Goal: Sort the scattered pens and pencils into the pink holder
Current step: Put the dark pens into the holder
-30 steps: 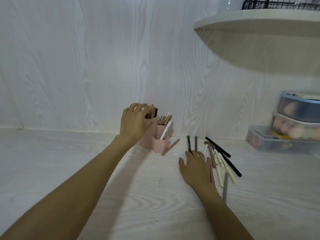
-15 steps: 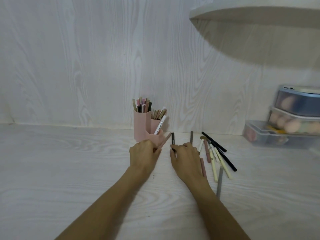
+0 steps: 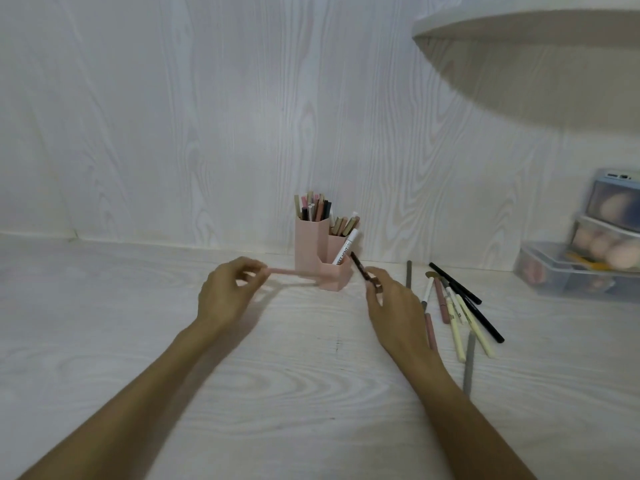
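Observation:
The pink holder (image 3: 310,247) stands by the wall, its compartments packed with several pens and pencils. My left hand (image 3: 228,294) is raised to its left, fingers pinched on a pink pencil (image 3: 282,271) that points right toward the holder. My right hand (image 3: 391,303) hovers just right of the holder, gripping a dark pencil (image 3: 358,266) tilted up-left. Several loose pens and pencils (image 3: 457,313) lie scattered on the desk to the right of that hand, among them black pens (image 3: 465,294) and cream ones.
Stacked clear storage boxes (image 3: 585,268) with round pinkish items sit at the far right by the wall. A white shelf (image 3: 526,26) overhangs the upper right. The white woodgrain desk (image 3: 104,323) stretches left and toward me.
Both hands have lifted off the desk, each with a pencil picked up. The left hand moved left and up with the pink pencil; the right holds the dark one near the holder.

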The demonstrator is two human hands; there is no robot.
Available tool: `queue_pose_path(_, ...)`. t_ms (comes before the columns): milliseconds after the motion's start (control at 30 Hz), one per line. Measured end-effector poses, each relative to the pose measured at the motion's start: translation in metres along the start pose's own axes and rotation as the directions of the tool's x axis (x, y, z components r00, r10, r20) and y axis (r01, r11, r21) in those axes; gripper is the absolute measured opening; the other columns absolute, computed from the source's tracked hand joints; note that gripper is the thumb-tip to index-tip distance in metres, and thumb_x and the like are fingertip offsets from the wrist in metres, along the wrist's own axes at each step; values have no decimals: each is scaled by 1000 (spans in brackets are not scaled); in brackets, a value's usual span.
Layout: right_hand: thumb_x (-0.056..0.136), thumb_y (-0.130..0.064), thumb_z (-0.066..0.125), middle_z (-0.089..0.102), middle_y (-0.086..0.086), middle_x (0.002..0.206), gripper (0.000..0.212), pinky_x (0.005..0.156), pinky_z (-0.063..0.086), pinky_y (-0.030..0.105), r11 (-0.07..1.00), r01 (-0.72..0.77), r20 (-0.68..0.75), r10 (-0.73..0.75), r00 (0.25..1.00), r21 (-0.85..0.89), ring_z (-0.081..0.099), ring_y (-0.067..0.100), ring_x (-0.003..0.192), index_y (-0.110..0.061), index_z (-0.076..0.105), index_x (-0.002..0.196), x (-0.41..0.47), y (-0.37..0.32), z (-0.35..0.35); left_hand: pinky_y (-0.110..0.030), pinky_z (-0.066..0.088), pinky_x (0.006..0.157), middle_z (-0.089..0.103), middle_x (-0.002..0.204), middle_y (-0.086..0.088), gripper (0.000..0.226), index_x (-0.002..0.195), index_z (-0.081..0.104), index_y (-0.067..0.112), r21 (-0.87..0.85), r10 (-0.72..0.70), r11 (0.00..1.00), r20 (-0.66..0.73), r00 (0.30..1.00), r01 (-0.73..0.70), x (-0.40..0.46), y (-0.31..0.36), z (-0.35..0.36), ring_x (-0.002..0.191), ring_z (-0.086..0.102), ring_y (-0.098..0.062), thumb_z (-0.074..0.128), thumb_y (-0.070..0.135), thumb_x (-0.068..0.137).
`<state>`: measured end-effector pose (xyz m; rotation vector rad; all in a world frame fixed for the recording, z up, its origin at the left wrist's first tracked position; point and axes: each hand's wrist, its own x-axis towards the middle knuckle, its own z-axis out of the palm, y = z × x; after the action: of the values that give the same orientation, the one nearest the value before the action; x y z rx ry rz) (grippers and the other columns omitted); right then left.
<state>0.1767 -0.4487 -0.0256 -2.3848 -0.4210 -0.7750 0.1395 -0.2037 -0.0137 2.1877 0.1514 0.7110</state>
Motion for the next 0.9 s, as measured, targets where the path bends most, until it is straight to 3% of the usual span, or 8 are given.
queue_pose_path(167, 97, -22, 46, 66, -2, 100, 25, 84, 52, 34, 916, -178, -120, 234, 965, 360, 61, 11, 92, -17, 54, 120, 0, 1, -5, -22, 49, 69, 67, 85, 24, 13, 88, 68, 31, -162, 118, 974, -231, 966, -158, 7, 51, -11, 81, 63, 7, 65, 43, 85)
queue_pose_path(267, 96, -22, 48, 65, -3, 92, 20, 85, 53, 30, 836, -217, -178, 346, 921, 503, 63, 13, 92, -17, 55, 114, 3, 2, -6, -18, 44, 66, 67, 84, 23, 17, 94, 69, 30, -36, 206, 975, -229, 951, -220, 18, 77, -5, 80, 62, 6, 63, 44, 86)
queue_pose_path(367, 95, -23, 50, 69, 3, 90, 15, 78, 51, 14, 720, -219, -198, 447, 872, 658, 66, 5, 87, -19, 54, 109, 7, 0, -10, -10, 37, 65, 65, 82, 21, 17, 99, 70, 31, 4, 216, 975, -215, 952, -221, 28, 92, 4, 81, 57, 5, 61, 41, 89)
queue_pose_path(433, 94, -23, 52, 70, 5, 90, 14, 79, 53, 18, 660, -205, -206, 489, 848, 722, 66, -3, 79, -17, 54, 106, 10, -1, -14, -11, 37, 65, 66, 82, 20, 16, 99, 70, 33, 6, 216, 976, -207, 954, -220, 32, 97, 11, 82, 58, 4, 59, 40, 90)
queue_pose_path(600, 91, -35, 56, 69, -16, 66, 10, 92, 51, 45, 688, -241, -214, 506, 836, 685, 68, 11, 87, -27, 56, 85, 10, 3, -10, -35, 54, 81, 75, 93, 8, 14, 98, 73, 25, -76, 242, 964, -160, 957, -256, 36, 95, 32, 85, 70, -9, 64, 29, 88)
queue_pose_path(667, 90, -37, 56, 70, -15, 68, 13, 92, 50, 43, 720, -219, -251, 485, 838, 659, 68, 10, 86, -26, 58, 83, 9, 3, -13, -38, 55, 79, 76, 94, 5, 15, 98, 73, 22, -123, 246, 953, -218, 944, -277, 33, 93, 36, 82, 71, -12, 64, 28, 88)
queue_pose_path(767, 90, -30, 57, 72, 0, 80, 19, 81, 54, 23, 732, -167, -285, 450, 846, 661, 67, 3, 79, -11, 60, 89, 10, 1, -16, -39, 56, 73, 75, 95, 4, 17, 102, 72, 21, -112, 274, 940, -313, 910, -321, 26, 90, 35, 77, 71, -15, 64, 29, 89)
queue_pose_path(900, 91, -26, 57, 68, -10, 74, 10, 78, 54, 24, 747, -126, -282, 394, 875, 653, 67, 5, 76, -22, 57, 82, 10, -2, -17, -32, 57, 73, 72, 94, 11, 17, 103, 71, 18, -159, 274, 927, -327, 904, -338, 23, 79, 27, 82, 70, -10, 64, 25, 89)
